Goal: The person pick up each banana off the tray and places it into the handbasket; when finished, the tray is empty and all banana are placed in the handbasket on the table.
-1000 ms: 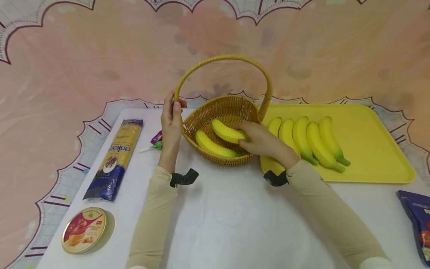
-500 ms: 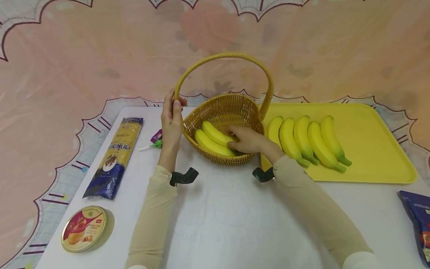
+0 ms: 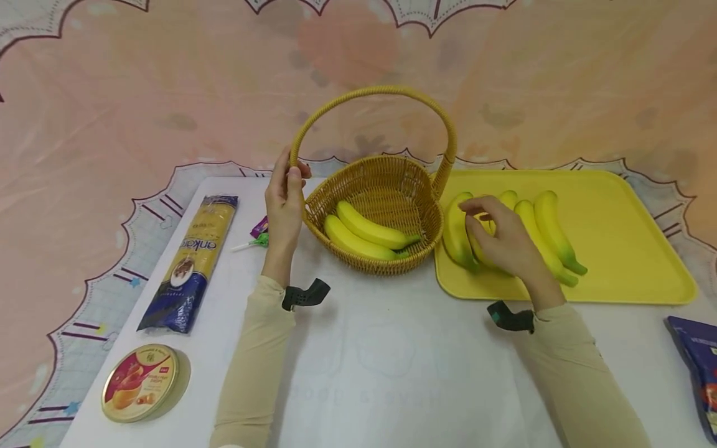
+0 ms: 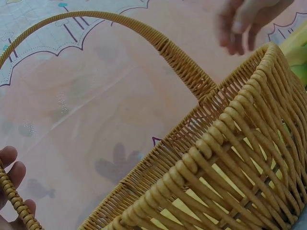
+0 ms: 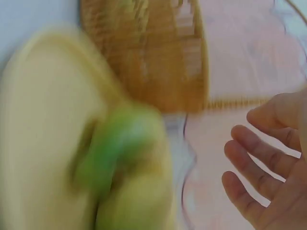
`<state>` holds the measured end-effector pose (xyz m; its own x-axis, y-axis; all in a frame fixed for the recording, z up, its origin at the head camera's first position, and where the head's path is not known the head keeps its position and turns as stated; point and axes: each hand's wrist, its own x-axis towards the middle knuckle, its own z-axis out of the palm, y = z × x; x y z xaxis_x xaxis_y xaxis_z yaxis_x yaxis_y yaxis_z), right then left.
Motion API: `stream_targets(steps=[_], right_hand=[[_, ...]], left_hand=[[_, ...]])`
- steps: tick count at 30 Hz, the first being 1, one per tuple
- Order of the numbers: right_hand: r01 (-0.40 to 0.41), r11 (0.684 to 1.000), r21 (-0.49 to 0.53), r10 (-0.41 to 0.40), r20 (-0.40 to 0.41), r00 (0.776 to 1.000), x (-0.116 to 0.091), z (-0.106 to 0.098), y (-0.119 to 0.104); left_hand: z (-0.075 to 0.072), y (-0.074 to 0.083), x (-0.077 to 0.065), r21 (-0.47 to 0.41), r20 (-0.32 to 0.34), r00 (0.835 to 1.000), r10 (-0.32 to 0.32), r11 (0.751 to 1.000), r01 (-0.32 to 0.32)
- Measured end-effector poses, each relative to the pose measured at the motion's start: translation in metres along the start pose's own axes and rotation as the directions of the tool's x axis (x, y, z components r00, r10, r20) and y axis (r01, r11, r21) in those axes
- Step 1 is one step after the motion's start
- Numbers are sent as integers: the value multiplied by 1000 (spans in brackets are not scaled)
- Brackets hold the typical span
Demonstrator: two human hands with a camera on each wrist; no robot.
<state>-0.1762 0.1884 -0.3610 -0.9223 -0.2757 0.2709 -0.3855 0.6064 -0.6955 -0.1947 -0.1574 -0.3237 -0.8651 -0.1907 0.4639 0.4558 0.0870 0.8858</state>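
My left hand [image 3: 284, 202] grips the left base of the handle of a wicker basket [image 3: 392, 180]; its fingertips [image 4: 17, 172] show round the handle in the left wrist view. Two bananas [image 3: 372, 233] lie side by side in the basket's front part, stems to the right. Over the yellow tray [image 3: 627, 249] hovers my right hand [image 3: 501, 239], fingers loosely bent and holding nothing. Below it several bananas [image 3: 458, 233] lie in a row, partly hidden by the hand. In the right wrist view its fingers [image 5: 259, 158] are spread apart, and the banana stems [image 5: 120, 148] are blurred.
Left of the basket lie a pasta packet [image 3: 190, 264], a round candy tin [image 3: 140, 382], a green lollipop [image 3: 260, 240] and a purple wrapped sweet [image 3: 260, 226]. A dark blue pouch [image 3: 697, 367] lies at the right edge. Behind the white table [image 3: 386, 361] hangs a patterned cloth.
My right hand lowered a banana beside the other one in the basket, let go, and moved right over the tray. The left hand has stayed on the handle.
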Motion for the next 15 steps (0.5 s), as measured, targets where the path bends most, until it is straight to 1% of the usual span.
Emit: stream_targets(steps=[4,8,12,15], right_hand=[[-87,996,-32,84,-78,993,-28,-27,26],[-199,976,-86,187,-131,974,-45,-51,51],[-299,948,-113,283,-136,949,-55,-68,74],[-375,922,-101,366,-94,926,-62,-75,89]], left_hand=[[1,0,1,-9,15,1000,-14,1000,14],[1,0,0,-1,-1,1000,-14,1000,14],[-1,1,-1,-12,-18,1000,-6,1000,6],[-1,0,-2,-20,-19,1000,-4,1000,4]])
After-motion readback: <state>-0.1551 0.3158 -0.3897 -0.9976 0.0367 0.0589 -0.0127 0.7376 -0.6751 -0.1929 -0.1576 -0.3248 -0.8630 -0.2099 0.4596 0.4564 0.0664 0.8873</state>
